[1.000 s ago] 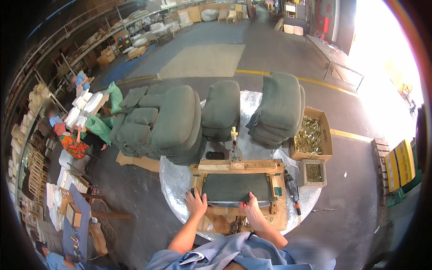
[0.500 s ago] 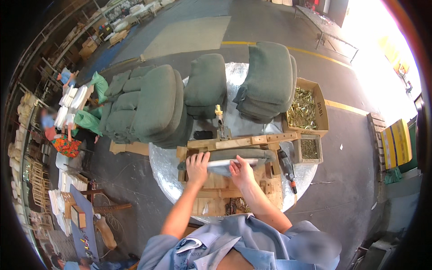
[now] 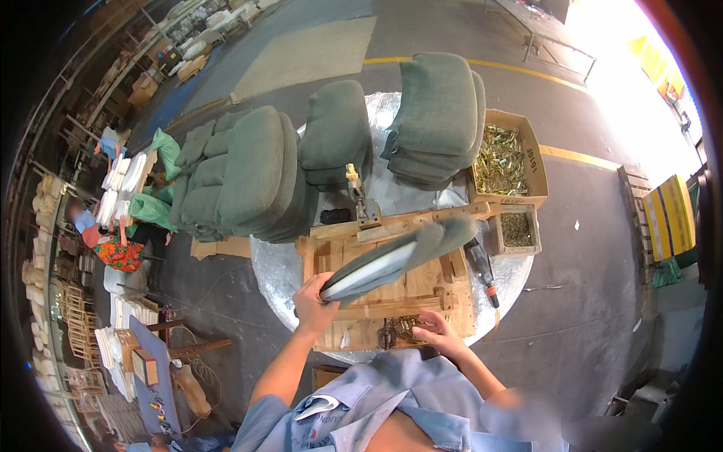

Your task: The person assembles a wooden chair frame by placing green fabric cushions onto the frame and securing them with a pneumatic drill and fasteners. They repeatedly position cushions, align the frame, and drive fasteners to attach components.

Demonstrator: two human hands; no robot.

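My left hand [image 3: 312, 303] grips a grey-green upholstered cushion pad [image 3: 433, 245] by its near left end. The pad is tilted up above a wooden jig [image 3: 410, 310], its far end smeared by motion, and a white area shows along its side. My right hand [image 3: 439, 331], fingers apart and holding nothing I can see, is over the jig's near edge. Beside it lie small metal parts [image 3: 407, 328]. A toggle clamp [image 3: 364, 202] with a yellow tip stands at the jig's back. Along the jig's right side rests a dark power screwdriver [image 3: 480, 267].
Stacks of similar cushions [image 3: 252, 173] stand behind the jig on a round, foil-like covered table [image 3: 275, 279]. At the right are a cardboard box [image 3: 533, 169] of brass-coloured fittings and a smaller bin [image 3: 533, 239] of screws. Two people work far left.
The cushion pad has come up off the jig and tilted, held by my left hand alone. My right hand has let go of it and moved down toward the near edge.
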